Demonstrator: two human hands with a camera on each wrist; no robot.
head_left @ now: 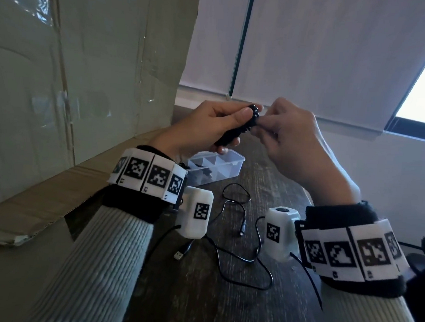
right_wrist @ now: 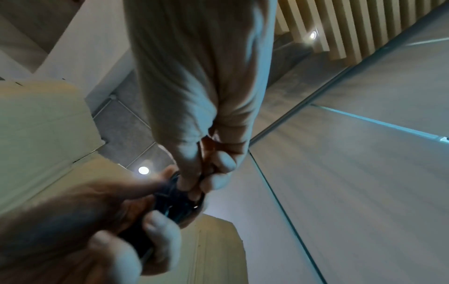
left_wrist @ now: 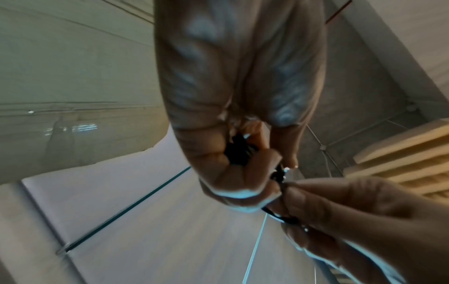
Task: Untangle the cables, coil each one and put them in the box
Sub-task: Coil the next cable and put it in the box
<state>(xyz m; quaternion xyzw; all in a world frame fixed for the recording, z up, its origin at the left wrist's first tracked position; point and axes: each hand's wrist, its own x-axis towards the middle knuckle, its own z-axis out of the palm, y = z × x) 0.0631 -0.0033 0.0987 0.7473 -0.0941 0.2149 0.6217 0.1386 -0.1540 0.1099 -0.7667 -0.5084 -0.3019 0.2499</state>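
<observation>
Raised above the table, my left hand grips a coiled black cable bundle, thumb on top. My right hand pinches the bundle's top end with its fingertips. The left wrist view shows the black cable inside my curled left fingers, and the right hand pinching a strand. In the right wrist view the dark coil sits between both hands. A loose black USB cable lies uncoiled on the dark wooden table. A clear plastic compartment box stands under my left hand, with dark things in its left compartments.
A large cardboard box stands upright at the left, its flap lying on the table. White wall panels and a window are behind. The loose cable's USB plug lies near my left wrist.
</observation>
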